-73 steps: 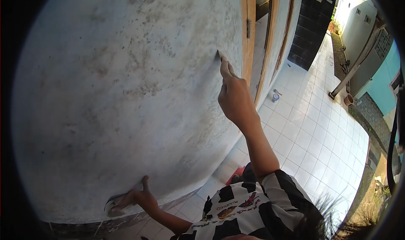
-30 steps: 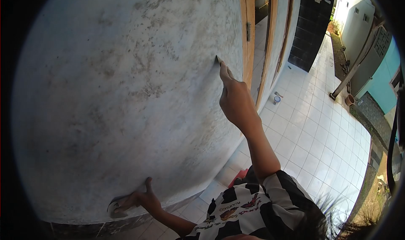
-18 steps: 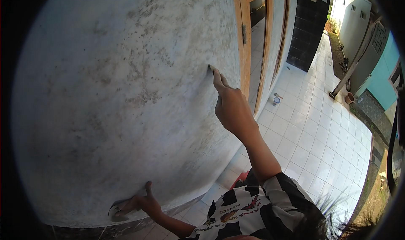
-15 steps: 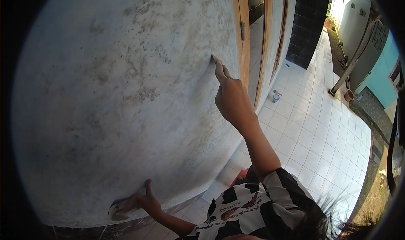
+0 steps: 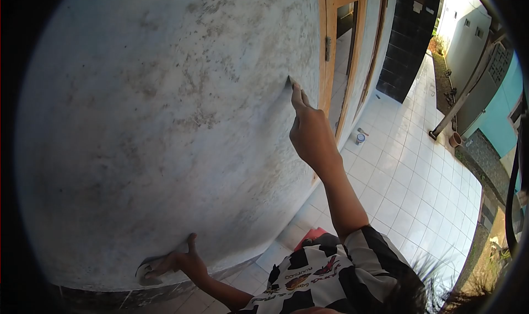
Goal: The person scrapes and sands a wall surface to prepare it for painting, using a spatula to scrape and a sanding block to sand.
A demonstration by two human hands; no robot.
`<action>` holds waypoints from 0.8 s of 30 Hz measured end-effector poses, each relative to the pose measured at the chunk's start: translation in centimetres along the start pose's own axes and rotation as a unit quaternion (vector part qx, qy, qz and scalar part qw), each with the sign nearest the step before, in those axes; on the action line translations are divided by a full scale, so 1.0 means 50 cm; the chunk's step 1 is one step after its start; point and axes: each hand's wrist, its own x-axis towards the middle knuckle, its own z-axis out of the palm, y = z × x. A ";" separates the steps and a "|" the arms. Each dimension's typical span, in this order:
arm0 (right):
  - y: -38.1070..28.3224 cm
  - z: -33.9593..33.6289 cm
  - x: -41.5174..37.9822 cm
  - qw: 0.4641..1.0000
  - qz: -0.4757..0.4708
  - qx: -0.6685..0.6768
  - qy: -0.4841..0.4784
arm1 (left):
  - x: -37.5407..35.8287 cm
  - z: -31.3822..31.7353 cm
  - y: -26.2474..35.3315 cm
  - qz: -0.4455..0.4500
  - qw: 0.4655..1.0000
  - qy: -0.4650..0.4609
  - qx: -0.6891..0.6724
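Note:
My right hand (image 5: 313,135) reaches up, fingers closed round a putty knife (image 5: 290,82). Only the tip of its thin grey blade shows, laid against the wall (image 5: 165,165), which is whitish with dark blotchy stains. Low on the left, my left hand (image 5: 190,264) has its thumb stretched up along the wall. Its fingers hold a pale, rounded piece (image 5: 146,275) with a dark edge, close to the wall's foot. What that piece is I cannot make out.
A wood-framed door (image 5: 327,55) stands right of the wall. On the white tiled floor (image 5: 386,176) are a small can (image 5: 360,139) and a red object (image 5: 311,237) by my body. Farther off are a dark tiled pillar (image 5: 405,44), a slanted post (image 5: 457,102) and a flowerpot (image 5: 455,140).
The view has shifted slightly, so the wall and door sit farther right. The putty knife stays against the wall in my right hand, and my left hand keeps its place low on the wall.

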 end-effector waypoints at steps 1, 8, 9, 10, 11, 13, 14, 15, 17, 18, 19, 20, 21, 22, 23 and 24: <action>0.000 -0.007 0.009 0.999 0.034 0.001 0.002 | -0.002 -0.003 -0.002 -0.001 1.000 0.000 0.001; 0.007 0.014 -0.002 0.999 -0.024 -0.018 0.015 | 0.003 0.003 -0.001 -0.003 1.000 -0.008 -0.021; 0.011 0.013 0.002 0.999 0.005 -0.012 0.030 | 0.001 -0.001 -0.005 0.015 1.000 0.000 -0.005; 0.012 0.016 -0.006 1.000 0.009 -0.010 0.028 | -0.002 -0.003 -0.011 0.016 1.000 -0.001 0.000; 0.012 0.021 -0.010 0.999 0.002 -0.036 0.032 | -0.002 0.001 -0.017 0.009 1.000 0.012 0.019; 0.009 0.027 -0.015 0.997 -0.014 -0.063 0.042 | 0.002 0.006 -0.018 0.003 0.999 0.030 0.029; 0.007 0.032 -0.027 0.997 -0.021 -0.064 0.029 | 0.004 0.003 -0.018 0.003 1.000 0.021 0.021; 0.006 0.035 -0.036 0.997 -0.027 -0.065 0.015 | 0.005 0.001 -0.019 0.003 1.000 0.011 0.014; 0.009 0.040 -0.040 0.997 -0.029 -0.071 0.018 | 0.003 0.001 -0.020 0.004 1.000 0.019 0.014; 0.013 0.046 -0.041 0.997 -0.030 -0.067 0.027 | 0.005 0.002 -0.020 0.007 1.000 0.022 0.014; 0.020 0.053 -0.039 0.997 -0.031 -0.064 0.035 | 0.010 0.005 -0.029 0.005 1.000 0.026 0.016; 0.031 0.063 -0.037 0.997 -0.033 -0.060 0.030 | 0.017 0.007 -0.044 0.020 0.999 0.023 0.021; 0.043 0.075 -0.036 0.996 -0.045 -0.042 0.057 | 0.016 0.002 -0.048 0.032 0.999 0.020 0.027; 0.052 0.081 -0.039 0.995 -0.058 -0.024 0.083 | 0.010 -0.005 -0.051 0.023 0.999 0.024 0.033; 0.054 0.081 -0.041 0.995 -0.063 -0.020 0.074 | 0.009 -0.007 -0.039 0.014 0.999 0.014 0.030; 0.054 0.080 -0.040 0.996 -0.052 0.002 0.079 | 0.009 -0.006 -0.028 0.008 1.000 0.005 0.025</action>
